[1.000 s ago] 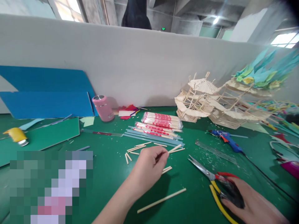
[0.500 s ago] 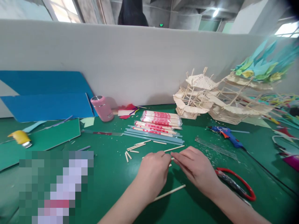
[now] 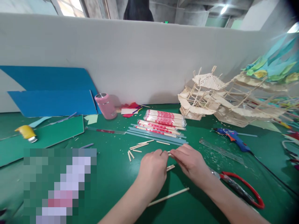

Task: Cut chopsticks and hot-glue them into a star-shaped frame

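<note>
In the head view, my left hand (image 3: 153,169) and my right hand (image 3: 190,161) meet fingertip to fingertip above the green table. Both are closed, pinching a thin wooden stick (image 3: 169,154) of which only a short bit shows. My fingers hide the rest of it. Just below the fingertips, short stick pieces (image 3: 170,168) stick out from behind my left hand. A longer wooden stick (image 3: 168,197) lies nearer to me, partly under my left forearm. Several cut stick pieces (image 3: 139,145) are scattered beyond my left hand.
Plastic-wrapped stick bundles (image 3: 164,118) and pale blue glue sticks (image 3: 156,136) lie ahead. To the right are red-handled pliers (image 3: 245,189), a clear ruler (image 3: 220,151), a corded blue glue gun (image 3: 233,138) and a stick-built model (image 3: 205,93). A pink flask (image 3: 106,106) stands left.
The whole scene has shifted slightly right in view as my head moved. My hands stay together at the stick; the stick piece seen beyond my right fingers is now hidden.
</note>
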Demonstrator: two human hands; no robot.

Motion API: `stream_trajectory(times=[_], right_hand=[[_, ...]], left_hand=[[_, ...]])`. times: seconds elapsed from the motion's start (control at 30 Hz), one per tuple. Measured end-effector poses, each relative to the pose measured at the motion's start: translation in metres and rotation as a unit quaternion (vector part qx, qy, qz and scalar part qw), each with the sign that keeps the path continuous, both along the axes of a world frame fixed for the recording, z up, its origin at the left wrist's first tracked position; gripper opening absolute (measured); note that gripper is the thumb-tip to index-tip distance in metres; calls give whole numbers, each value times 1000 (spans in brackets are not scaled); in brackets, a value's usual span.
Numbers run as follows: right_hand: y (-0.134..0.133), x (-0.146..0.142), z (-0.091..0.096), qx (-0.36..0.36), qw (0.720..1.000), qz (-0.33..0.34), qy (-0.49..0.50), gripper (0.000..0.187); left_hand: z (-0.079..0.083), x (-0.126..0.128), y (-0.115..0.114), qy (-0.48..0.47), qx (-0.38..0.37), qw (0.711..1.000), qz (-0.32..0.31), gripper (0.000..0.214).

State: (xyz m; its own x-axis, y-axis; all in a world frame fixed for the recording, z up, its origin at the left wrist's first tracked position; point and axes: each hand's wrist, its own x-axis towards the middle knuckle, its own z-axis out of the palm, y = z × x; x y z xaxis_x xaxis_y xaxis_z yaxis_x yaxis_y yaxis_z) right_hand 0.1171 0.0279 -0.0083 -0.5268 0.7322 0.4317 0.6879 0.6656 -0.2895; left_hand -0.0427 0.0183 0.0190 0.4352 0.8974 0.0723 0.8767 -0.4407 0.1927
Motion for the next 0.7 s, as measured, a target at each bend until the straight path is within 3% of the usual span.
stream_trajectory(times=[0.7], right_hand=[[0, -11, -3, 21, 999, -29, 12, 21]], left_hand=[[-4, -3, 3, 21, 17, 1000, 14, 26]])
